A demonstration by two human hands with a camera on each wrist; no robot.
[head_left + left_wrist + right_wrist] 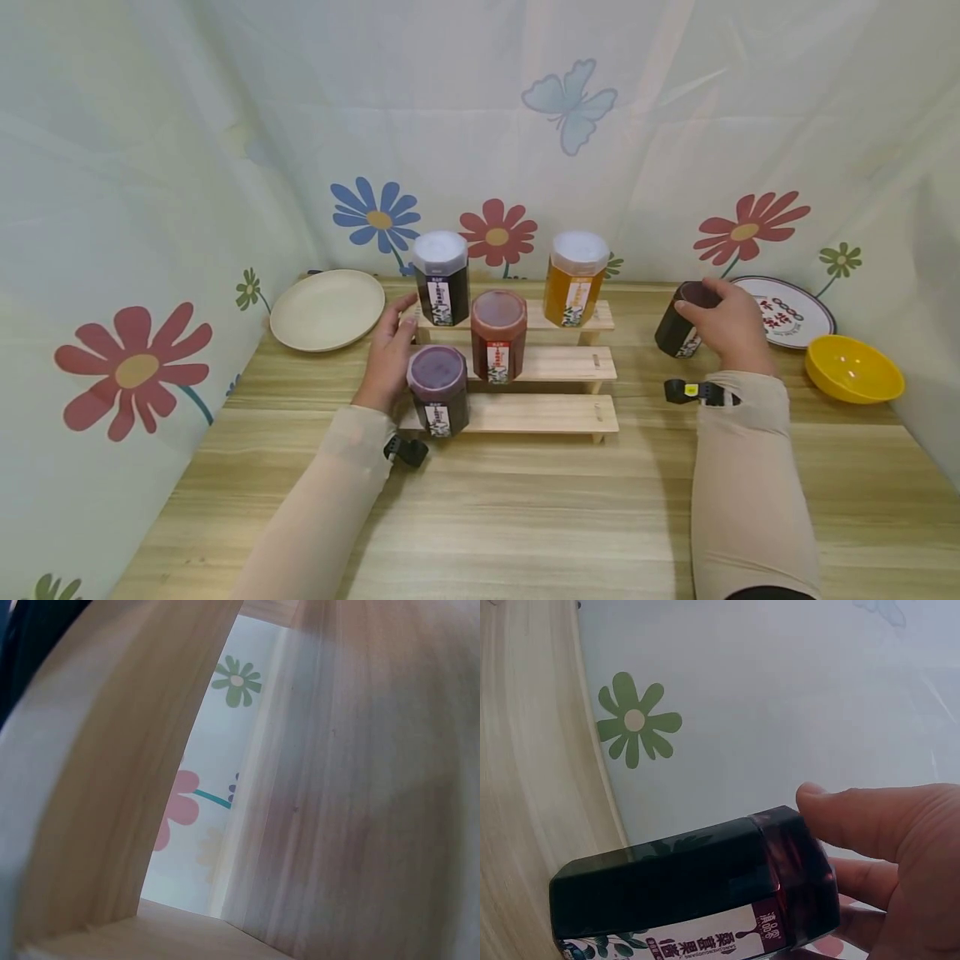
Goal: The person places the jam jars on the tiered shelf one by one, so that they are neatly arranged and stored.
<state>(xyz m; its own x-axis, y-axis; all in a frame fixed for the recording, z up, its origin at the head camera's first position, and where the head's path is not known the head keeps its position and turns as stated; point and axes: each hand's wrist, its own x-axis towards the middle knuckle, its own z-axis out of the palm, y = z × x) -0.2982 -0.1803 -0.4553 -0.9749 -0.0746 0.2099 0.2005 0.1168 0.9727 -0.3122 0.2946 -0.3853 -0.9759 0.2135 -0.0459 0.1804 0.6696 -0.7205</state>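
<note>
My right hand (pixel 733 323) grips a dark jar (pixel 681 327) by its lid, at the right of the stand. In the right wrist view the jar (pixel 667 881) shows a white label, with the thumb on the lid. My left hand (pixel 386 354) lies against the left end of a three-step wooden stand (pixel 555 364), fingers fairly straight. On its top step are a white-lidded dark jar (pixel 442 287) and an amber jar (pixel 573 287). A red-brown jar (pixel 498 342) occupies the middle step, and a purple-lidded jar (pixel 438 396) the lowest. Close wooden boards (pixel 360 780) fill the left wrist view.
A cream plate (pixel 327 311) lies at the back left of the wooden table (pixel 525 517). Behind my right hand is a white patterned plate (pixel 806 321), with a yellow bowl (pixel 855 371) in front of it. A flowered curtain (pixel 450 125) hangs behind.
</note>
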